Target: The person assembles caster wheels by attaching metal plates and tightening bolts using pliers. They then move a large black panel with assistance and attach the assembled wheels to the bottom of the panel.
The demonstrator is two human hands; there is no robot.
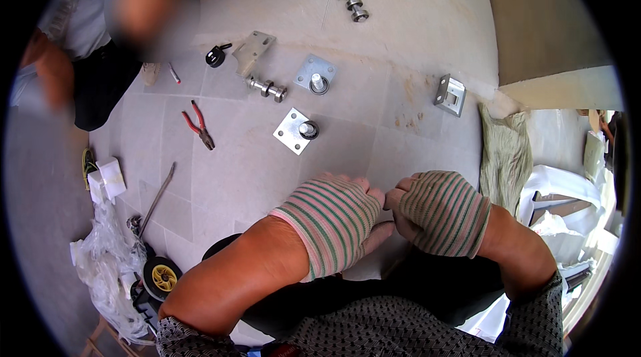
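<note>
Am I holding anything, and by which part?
Cannot tell: your left hand and right hand are close together, their backs hiding any grip.

Bright, fairly even light on the pale tiled floor from where I stand, w/ soft, faint shadows. Brightest at lower rt, where the white packaging is nearly blown out. Square steel plate & roller shaft catch small glints. Far-lt floor goes dimmer; black trousers lose most detail. Striped gloves look v. crisp. Co-worker, upper lt, is partly lost in heavy blur, arm incl. Fisheye bends the wall edges at rt; rim fades to black corners.
</note>
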